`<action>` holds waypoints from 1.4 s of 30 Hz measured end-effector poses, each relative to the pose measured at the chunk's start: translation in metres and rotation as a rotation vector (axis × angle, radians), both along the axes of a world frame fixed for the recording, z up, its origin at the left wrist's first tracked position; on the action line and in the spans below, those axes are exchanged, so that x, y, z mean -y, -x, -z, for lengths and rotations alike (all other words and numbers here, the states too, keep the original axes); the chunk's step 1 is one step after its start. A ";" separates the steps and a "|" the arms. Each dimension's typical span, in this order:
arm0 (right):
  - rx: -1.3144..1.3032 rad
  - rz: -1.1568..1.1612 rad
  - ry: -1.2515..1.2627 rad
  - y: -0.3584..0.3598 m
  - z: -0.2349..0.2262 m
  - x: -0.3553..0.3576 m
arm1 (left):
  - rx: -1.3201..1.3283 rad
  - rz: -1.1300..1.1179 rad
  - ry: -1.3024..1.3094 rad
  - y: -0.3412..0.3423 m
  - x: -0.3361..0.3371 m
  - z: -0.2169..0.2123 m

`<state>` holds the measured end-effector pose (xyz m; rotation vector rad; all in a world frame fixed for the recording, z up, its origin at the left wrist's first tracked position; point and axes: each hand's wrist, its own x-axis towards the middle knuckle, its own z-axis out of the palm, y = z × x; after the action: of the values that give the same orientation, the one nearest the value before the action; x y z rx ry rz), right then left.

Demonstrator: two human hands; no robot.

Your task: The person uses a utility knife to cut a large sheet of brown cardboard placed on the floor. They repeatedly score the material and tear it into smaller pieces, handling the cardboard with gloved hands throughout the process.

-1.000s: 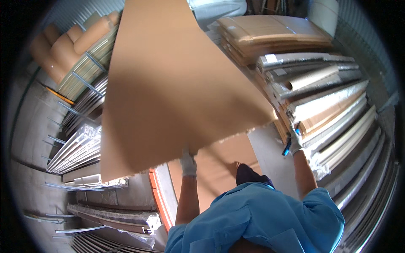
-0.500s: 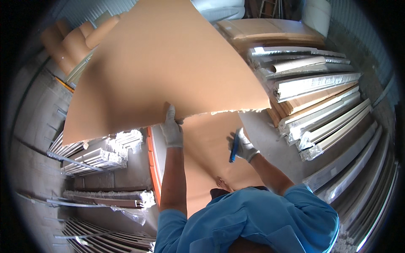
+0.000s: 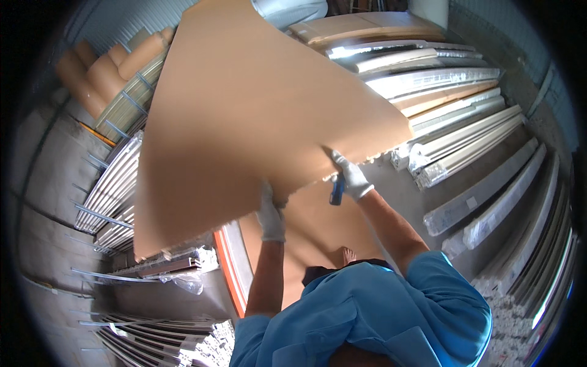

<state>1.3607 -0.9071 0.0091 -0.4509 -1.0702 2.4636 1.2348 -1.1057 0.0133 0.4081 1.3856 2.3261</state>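
Observation:
A large brown cardboard sheet [image 3: 257, 110] is lifted up in front of me and fills the upper middle of the view. My left hand [image 3: 270, 215], in a white glove, grips its lower edge from below. My right hand [image 3: 353, 175], also gloved, holds the sheet's torn right-hand edge. A blue cutter-like tool [image 3: 336, 191] hangs from that same hand. Under both arms lies another brown sheet [image 3: 318, 229], flat.
An orange-edged panel [image 3: 225, 269] stands left of the flat sheet. Bundles of long wrapped metal profiles [image 3: 465, 140] lie stacked on the right. More profiles [image 3: 110, 196] and brown cardboard tubes [image 3: 98, 73] are on the left. A grey concrete floor [image 3: 416, 189] shows between them.
The lifted sheet has swung to the right and its lower edge sits lower. My right hand has come up from the flat sheet and taken the lifted sheet's edge.

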 end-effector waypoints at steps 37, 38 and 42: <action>0.507 -0.111 0.100 -0.690 0.172 0.480 | 0.618 -0.004 0.297 -0.685 0.510 0.202; 0.517 -0.117 0.120 -0.704 0.174 0.493 | 0.637 -0.013 0.299 -0.701 0.522 0.211; 0.590 -0.063 0.045 -0.747 0.183 0.541 | 0.731 -0.132 0.268 -0.752 0.573 0.235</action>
<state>2.1079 -1.4486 -0.1736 -1.2279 -1.2538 2.4703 1.9872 -1.6785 -0.2221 -0.5750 1.3210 2.0128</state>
